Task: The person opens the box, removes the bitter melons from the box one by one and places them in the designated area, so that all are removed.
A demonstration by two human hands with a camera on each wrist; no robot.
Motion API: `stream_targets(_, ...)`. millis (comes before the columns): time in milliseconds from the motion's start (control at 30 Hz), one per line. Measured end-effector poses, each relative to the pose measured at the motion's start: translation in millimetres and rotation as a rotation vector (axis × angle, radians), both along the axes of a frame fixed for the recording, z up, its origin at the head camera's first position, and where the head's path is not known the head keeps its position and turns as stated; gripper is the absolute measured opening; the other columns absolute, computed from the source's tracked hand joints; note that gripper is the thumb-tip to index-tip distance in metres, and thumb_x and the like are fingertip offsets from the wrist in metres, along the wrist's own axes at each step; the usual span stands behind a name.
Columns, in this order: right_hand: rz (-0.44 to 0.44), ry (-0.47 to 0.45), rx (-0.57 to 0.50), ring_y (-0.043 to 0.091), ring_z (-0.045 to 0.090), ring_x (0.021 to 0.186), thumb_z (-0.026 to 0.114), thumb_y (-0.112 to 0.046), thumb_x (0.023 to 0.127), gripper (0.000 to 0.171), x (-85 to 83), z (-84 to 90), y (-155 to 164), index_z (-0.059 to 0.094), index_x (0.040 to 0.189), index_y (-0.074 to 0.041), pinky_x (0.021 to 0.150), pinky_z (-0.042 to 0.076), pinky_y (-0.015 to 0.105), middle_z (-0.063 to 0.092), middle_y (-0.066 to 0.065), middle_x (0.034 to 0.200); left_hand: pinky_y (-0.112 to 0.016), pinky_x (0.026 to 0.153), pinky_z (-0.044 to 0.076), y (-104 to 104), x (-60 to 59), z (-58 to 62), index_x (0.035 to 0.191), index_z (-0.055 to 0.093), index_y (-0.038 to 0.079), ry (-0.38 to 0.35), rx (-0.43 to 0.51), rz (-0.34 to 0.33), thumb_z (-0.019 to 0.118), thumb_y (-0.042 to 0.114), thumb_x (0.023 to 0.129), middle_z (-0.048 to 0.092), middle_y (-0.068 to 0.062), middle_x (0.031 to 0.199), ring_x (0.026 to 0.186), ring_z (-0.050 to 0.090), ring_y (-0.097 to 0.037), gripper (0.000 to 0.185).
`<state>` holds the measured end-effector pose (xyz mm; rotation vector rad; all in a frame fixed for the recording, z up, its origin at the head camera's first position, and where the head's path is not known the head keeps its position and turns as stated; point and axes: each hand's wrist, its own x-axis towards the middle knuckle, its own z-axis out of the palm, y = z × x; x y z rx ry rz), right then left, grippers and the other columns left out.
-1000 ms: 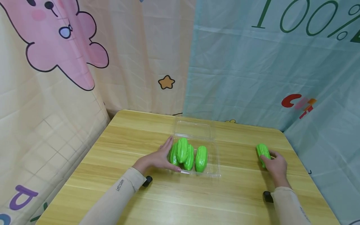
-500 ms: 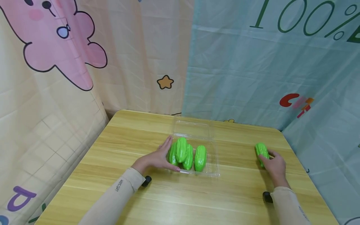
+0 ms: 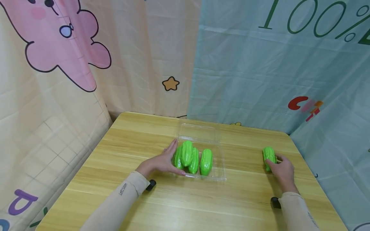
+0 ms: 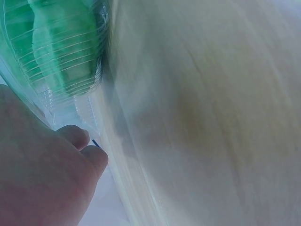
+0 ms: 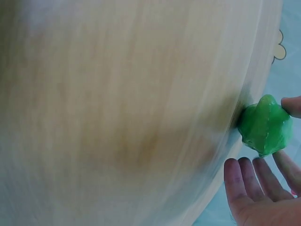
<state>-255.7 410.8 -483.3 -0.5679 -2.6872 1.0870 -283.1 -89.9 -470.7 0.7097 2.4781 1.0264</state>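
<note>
Five green ridged fruits in all, four of them inside one clear plastic box (image 3: pixel 218 163) on one wooden table (image 3: pixel 237 202). Three fruits (image 3: pixel 187 153) bunched at the box's left side, one of these apparently raised on the other two; a fourth fruit (image 3: pixel 206 162) just to their right, past a narrow gap. One clear lid (image 3: pixel 198 132), folded back on the far side.

Two hands, well apart. Left hand (image 3: pixel 162 163) with thumb and fingers spread, against the box's left side and near corner. Right hand (image 3: pixel 284 170) pinching the fifth fruit (image 3: pixel 269 155) between thumb and forefinger, toward the table's right edge; three other fingers outstretched below in the right wrist view. Hard to tell whether touching the table with that fruit.

Two pale sleeves (image 3: pixel 115 205), each with one small black device (image 3: pixel 151 185) near the cuff. Behind the table, printed cloth (image 3: pixel 248 80) with one pink bear and one orange star.
</note>
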Motion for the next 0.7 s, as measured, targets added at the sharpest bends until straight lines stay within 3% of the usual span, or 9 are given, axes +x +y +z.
stream_targets(133,0.019,-0.009,0.014,0.05,0.048,0.123,0.067,-0.023,0.094,0.064,0.7,0.9,0.1,0.044,0.141,0.015,0.099,0.043,0.057,0.047,0.039,0.137,-0.054,0.119,-0.003,0.1,-0.4,0.2,0.158,-0.02,0.015,0.001,-0.004,0.0,0.088,0.059,0.069,-0.029,-0.001,0.162,0.149,-0.015,-0.038,0.147)
stream_targets(333,0.02,-0.037,0.008,0.054,0.039,0.132,0.065,-0.029,0.095,0.076,0.5,4.2,1.5,0.032,0.151,0.011,0.105,0.037,0.061,0.036,0.041,0.146,-0.05,0.119,-0.004,1.0,-1.7,-0.9,0.157,-0.021,0.012,0.025,-0.025,-0.013,0.087,0.061,0.069,-0.028,-0.004,0.163,0.15,-0.015,-0.03,0.147)
stream_targets(533,0.029,0.063,0.076,0.056,0.017,0.142,0.067,-0.031,0.095,0.078,-1.0,14.3,-3.4,0.032,0.152,0.01,0.113,0.022,0.066,0.018,0.038,0.156,-0.05,0.119,-0.003,1.1,-3.3,-2.8,0.157,-0.021,0.011,0.04,-0.037,-0.025,0.086,0.062,0.07,-0.028,-0.007,0.164,0.15,-0.014,-0.029,0.147)
stream_targets(700,0.069,0.13,0.112,0.056,0.015,0.142,0.07,-0.032,0.095,0.076,-3.1,34.5,-24.8,0.036,0.151,0.007,0.11,0.023,0.07,0.019,0.034,0.158,-0.049,0.119,-0.003,0.0,-4.2,-1.9,0.157,-0.021,0.011,0.043,-0.041,-0.028,0.086,0.061,0.07,-0.027,-0.008,0.164,0.15,-0.014,-0.029,0.147)
